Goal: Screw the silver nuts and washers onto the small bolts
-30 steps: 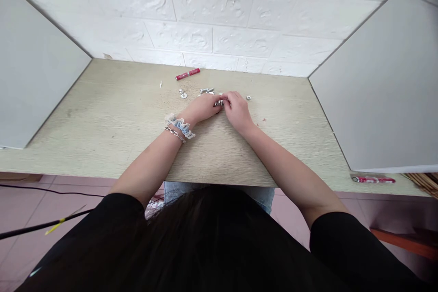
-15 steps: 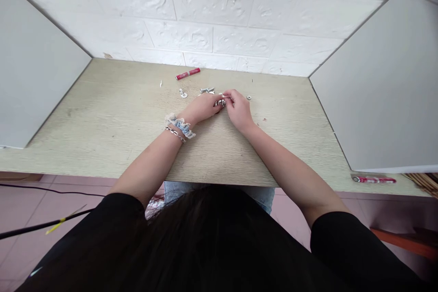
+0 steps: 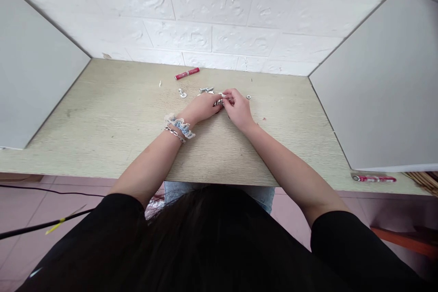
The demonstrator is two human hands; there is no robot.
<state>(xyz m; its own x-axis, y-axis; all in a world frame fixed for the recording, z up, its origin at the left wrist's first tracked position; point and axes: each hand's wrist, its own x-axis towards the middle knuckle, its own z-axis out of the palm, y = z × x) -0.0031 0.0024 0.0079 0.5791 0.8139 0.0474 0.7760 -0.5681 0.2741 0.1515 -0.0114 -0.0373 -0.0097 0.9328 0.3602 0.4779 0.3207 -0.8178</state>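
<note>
My left hand rests low over the table, its fingers and thumb closed on small shiny metal hardware, which may be a bolt with nuts or washers. Opposite it, my right hand pinches at the same spot, fingertips meeting those of the left. What exactly lies between the right fingertips is hidden. Just beyond the left hand lie silver bolts. Several washers sit to its left, and a loose nut lies to the right of the right hand.
A red tube lies near the white brick-patterned wall. Another red tube lies at the front right edge of the wooden table. Grey panels stand at both sides. A black cable hangs at lower left.
The fingers of my right hand have shifted slightly against the hardware held in the left. Otherwise both arms and the loose parts stay where they were.
</note>
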